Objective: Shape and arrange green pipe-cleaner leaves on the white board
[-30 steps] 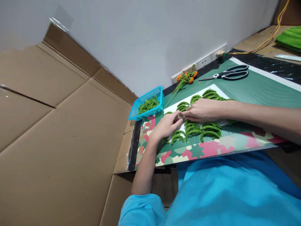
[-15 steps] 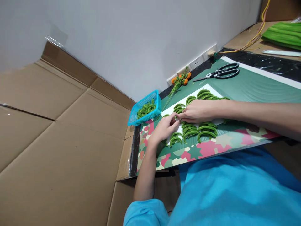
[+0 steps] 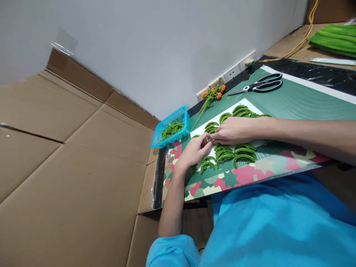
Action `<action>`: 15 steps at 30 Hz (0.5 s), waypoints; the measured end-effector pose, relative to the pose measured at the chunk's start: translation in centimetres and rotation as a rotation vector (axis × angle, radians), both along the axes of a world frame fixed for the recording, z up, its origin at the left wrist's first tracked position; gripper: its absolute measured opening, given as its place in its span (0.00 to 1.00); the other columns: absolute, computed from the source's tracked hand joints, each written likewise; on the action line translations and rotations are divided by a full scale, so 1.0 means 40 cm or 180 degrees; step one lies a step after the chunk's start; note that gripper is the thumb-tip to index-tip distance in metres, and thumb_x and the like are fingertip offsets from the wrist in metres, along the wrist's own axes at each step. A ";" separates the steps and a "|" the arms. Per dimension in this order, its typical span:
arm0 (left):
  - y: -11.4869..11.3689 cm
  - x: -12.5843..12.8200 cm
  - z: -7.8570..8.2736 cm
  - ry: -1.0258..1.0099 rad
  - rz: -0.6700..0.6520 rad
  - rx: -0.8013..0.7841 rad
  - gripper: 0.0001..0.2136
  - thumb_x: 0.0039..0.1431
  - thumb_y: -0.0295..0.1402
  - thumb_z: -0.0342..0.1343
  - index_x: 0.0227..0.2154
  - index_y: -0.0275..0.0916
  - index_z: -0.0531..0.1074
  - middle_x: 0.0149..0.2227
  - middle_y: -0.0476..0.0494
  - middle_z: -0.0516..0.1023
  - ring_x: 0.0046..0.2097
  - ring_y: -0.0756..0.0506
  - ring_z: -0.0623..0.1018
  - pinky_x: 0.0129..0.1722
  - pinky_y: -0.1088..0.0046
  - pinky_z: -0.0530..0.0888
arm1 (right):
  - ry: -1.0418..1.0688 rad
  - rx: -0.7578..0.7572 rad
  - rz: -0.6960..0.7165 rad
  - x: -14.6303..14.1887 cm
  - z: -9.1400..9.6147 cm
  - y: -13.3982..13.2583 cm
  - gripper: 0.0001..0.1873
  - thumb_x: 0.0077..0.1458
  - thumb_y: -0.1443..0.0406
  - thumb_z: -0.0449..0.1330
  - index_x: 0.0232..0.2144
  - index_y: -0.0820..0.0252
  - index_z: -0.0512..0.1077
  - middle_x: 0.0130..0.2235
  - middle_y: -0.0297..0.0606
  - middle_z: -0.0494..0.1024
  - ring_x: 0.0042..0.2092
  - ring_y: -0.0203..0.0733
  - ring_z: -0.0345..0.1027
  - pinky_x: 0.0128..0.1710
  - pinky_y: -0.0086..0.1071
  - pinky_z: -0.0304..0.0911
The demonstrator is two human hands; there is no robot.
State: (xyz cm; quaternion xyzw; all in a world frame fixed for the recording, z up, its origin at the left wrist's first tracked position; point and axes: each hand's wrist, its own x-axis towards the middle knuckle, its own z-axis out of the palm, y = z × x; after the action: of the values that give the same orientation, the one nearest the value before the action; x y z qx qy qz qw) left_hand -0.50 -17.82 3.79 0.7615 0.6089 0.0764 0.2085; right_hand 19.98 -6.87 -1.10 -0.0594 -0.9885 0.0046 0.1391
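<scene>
My left hand (image 3: 194,151) and my right hand (image 3: 233,130) meet fingertip to fingertip over a white sheet (image 3: 251,108) on the table. Both are pinched on a small green fuzzy piece (image 3: 208,138) between them; most of it is hidden by the fingers. Rows of bent green fuzzy arches (image 3: 239,152) lie on the sheet and on the green mat (image 3: 300,102) around the hands.
A blue basket (image 3: 172,128) with more green pieces stands at the table's left end. A stem with orange balls (image 3: 213,94) and black scissors (image 3: 260,86) lie near the wall. Green material (image 3: 335,39) lies far right. Flattened cardboard (image 3: 69,155) spreads to the left.
The view has shifted slightly since a second ago. Both hands stay pinched together at the same spot on the sheet.
</scene>
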 end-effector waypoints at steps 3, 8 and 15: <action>0.000 0.001 0.001 0.0006 -0.0005 0.0017 0.08 0.71 0.37 0.49 0.41 0.40 0.71 0.31 0.50 0.71 0.33 0.48 0.69 0.34 0.73 0.63 | -0.0071 -0.0004 0.0003 0.002 0.007 -0.002 0.18 0.74 0.62 0.48 0.42 0.64 0.75 0.32 0.44 0.81 0.27 0.41 0.67 0.31 0.36 0.44; 0.001 0.002 0.002 -0.0041 -0.0030 0.0013 0.08 0.71 0.37 0.50 0.39 0.40 0.70 0.30 0.52 0.70 0.32 0.48 0.69 0.33 0.73 0.62 | -0.0112 0.0000 -0.0005 0.006 0.018 -0.007 0.17 0.74 0.63 0.48 0.42 0.64 0.75 0.32 0.44 0.81 0.26 0.40 0.66 0.31 0.36 0.43; 0.001 0.002 0.001 0.0029 0.0009 0.0009 0.08 0.71 0.37 0.50 0.38 0.40 0.70 0.30 0.51 0.71 0.32 0.48 0.68 0.33 0.73 0.62 | -0.0094 -0.0085 0.0015 0.003 0.011 -0.003 0.17 0.74 0.62 0.49 0.44 0.65 0.75 0.33 0.46 0.81 0.27 0.41 0.67 0.32 0.36 0.46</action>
State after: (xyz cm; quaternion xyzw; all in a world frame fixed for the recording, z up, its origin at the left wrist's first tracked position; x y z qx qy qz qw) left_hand -0.44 -17.79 3.84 0.7613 0.6108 0.0741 0.2046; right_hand 20.10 -6.98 -0.66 -0.0589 -0.9904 0.0173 0.1238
